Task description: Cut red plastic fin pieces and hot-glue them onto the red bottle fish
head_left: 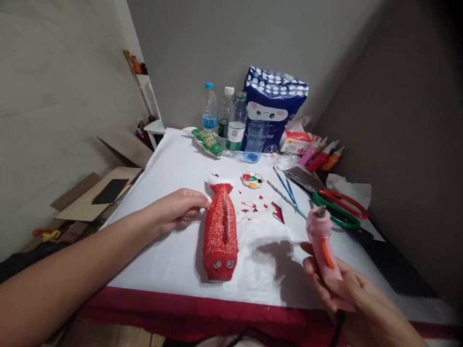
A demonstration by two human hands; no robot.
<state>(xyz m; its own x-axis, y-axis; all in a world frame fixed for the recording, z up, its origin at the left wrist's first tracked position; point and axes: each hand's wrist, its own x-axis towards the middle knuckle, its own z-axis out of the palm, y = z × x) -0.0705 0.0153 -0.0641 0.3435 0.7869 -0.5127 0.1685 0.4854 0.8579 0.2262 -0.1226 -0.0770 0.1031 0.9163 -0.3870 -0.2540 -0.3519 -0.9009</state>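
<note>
A red fish craft (220, 224) with a glittery body, two round eyes and a white-edged tail lies on the white table cover, head toward me. A thin pale fin (226, 217) stands up along its back. My left hand (184, 207) is closed in a pinch against the fish's left side, near the tail; whatever lies between the fingertips is too small to make out. My right hand (336, 284) grips a pink hot glue gun (321, 236) with an orange trigger, nozzle tilted up, above the table to the right of the fish.
Red scraps (253, 207) and a small paint palette (252, 180) lie beyond the fish. Paintbrushes (287, 190) and scissors (340, 207) lie to the right. Plastic bottles (237, 125), a green fish craft (207, 142), a blue bag (277, 106) and paint tubes (320, 156) stand or lie behind.
</note>
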